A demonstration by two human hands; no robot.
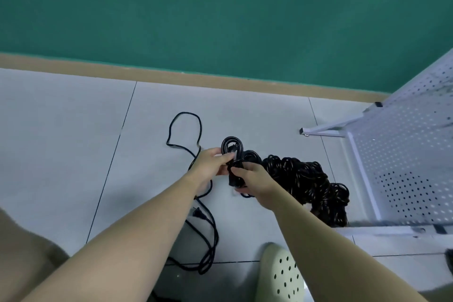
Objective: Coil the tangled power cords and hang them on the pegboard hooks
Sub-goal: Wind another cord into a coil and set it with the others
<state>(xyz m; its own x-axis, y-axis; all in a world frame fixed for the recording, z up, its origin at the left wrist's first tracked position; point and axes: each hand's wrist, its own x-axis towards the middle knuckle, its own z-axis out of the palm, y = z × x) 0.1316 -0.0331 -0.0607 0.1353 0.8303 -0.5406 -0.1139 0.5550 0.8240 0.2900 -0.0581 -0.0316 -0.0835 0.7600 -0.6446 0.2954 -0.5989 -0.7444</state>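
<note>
Over the tiled floor (73, 130), left hand (212, 163) and right hand (255, 179) each grip the small cord coil (231, 146), keeping its loops gathered; the tangled heap (306, 179) waits beside the pegboard (404, 142).

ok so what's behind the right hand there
A big tangled pile of black cords lies on the tiled floor behind the right hand, stretching toward the white pegboard. The hand and forearm cover the pile's near-left edge, so how far it runs there is hidden.

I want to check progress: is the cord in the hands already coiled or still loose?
Partly coiled: the cord shows stacked loops above both hands, but its tail still trails loose on the floor.
</note>
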